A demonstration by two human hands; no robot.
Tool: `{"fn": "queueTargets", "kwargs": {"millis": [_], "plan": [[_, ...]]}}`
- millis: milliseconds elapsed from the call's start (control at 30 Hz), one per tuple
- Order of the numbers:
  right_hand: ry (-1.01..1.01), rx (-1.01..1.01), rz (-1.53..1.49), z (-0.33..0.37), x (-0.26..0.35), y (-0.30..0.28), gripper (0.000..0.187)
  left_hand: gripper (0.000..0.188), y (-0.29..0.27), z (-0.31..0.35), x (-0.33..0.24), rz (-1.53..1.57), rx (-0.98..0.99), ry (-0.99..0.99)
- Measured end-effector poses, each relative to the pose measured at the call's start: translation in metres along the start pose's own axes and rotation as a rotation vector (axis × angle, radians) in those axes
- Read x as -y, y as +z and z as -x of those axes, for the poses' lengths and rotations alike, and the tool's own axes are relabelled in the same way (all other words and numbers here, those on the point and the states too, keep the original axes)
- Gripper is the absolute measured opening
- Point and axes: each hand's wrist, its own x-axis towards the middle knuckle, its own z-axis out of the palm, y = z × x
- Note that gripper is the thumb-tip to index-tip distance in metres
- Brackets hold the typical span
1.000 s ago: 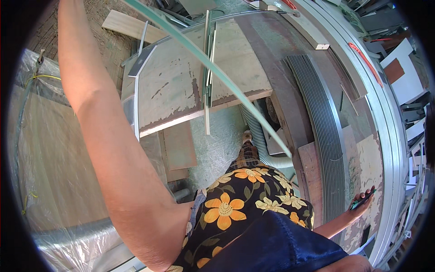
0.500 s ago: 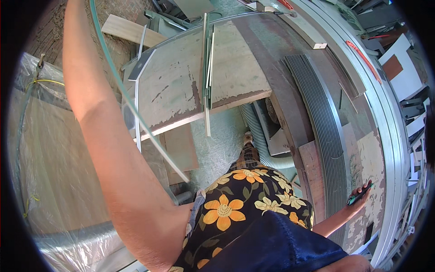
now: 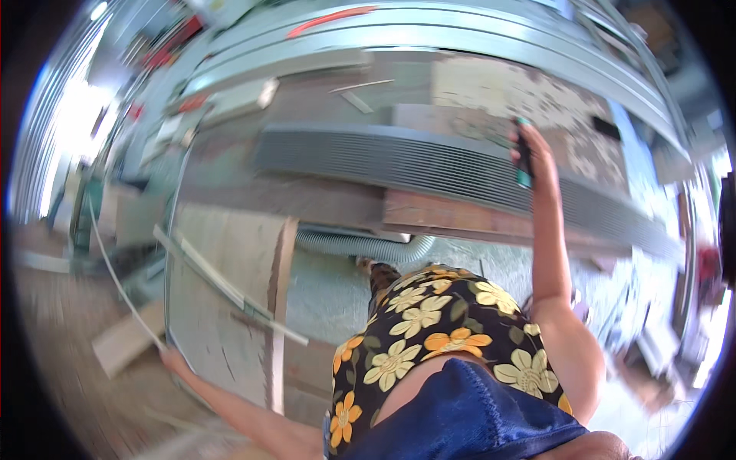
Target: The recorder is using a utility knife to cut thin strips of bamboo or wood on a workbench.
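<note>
My left hand, at the lower left, is closed around the end of a long thin pale strip. The strip bends away from it toward the far left. My right hand is wrapped round a slim black-and-green hand tool, whose exact kind I cannot make out. It is above a long grey ribbed panel on the workbench. Several narrow strips lie across a pale worn board, to the right of my left hand. Motion blurs the left side.
A patchy, peeling board lies beyond the ribbed panel. Long metal rails run along the far side, with a red curved piece on them. A grey corrugated hose passes below the bench edge. A plank sits at the left.
The view has swung round toward the ribbed panel and rails. My left hand and the strip's held end have come into view. My right hand still grips the tool, now farther ahead of me.
</note>
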Motion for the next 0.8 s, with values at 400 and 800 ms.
{"fn": "queueTargets", "kwargs": {"millis": [400, 800], "plan": [[0.078, 0.179, -0.158, 0.017, -0.033, -0.011, 0.035, 0.026, 0.128, 0.061, -0.047, 0.030, 0.124, 0.105], [0.137, 0.082, -0.092, 0.042, -0.059, -0.047, 0.029, 0.026, 0.128, 0.050, -0.128, -0.075, 0.154, 0.183]]}}
